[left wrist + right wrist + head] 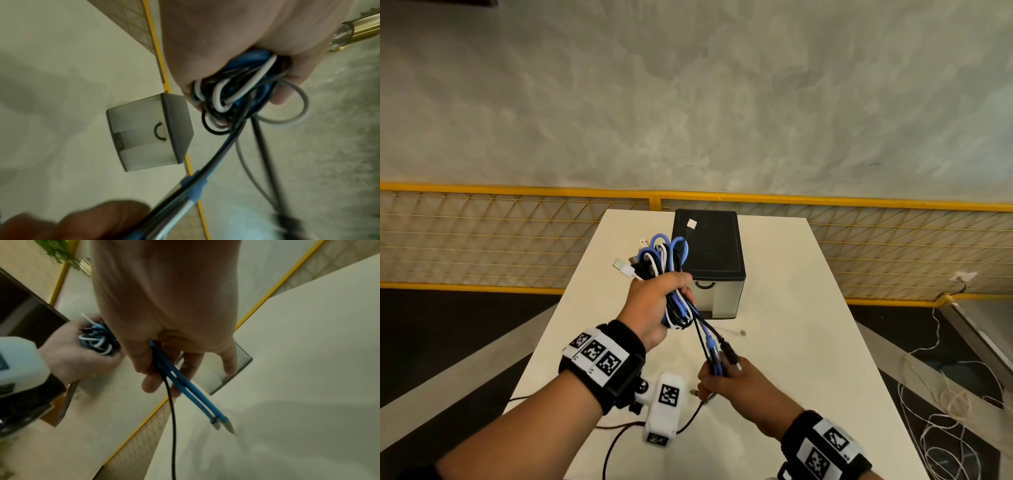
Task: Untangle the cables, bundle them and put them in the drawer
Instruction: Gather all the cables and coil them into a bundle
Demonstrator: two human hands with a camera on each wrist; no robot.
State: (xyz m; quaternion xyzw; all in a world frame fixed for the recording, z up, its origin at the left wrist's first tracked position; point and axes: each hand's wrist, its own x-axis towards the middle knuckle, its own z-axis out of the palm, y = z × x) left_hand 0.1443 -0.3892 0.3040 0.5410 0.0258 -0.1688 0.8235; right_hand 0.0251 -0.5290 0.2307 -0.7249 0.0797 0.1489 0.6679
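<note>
My left hand (654, 305) grips a coiled bundle of blue, white and black cables (664, 260) above the white table (808, 342). The same bundle (230, 91) fills my left palm in the left wrist view. Loose blue and black cable ends (714, 349) run down from it to my right hand (729, 383), which pinches them near their plugs. In the right wrist view the blue ends (191, 391) stick out past my right fingers (150, 386). A small drawer box (709, 260) with a black top and a shut translucent drawer front (141, 134) stands just behind the bundle.
A yellow-framed mesh fence (859, 240) runs behind the table. White cords (945, 428) lie on the dark floor to the right. A thin dark wire (688, 418) trails over the near part of the table under my wrists.
</note>
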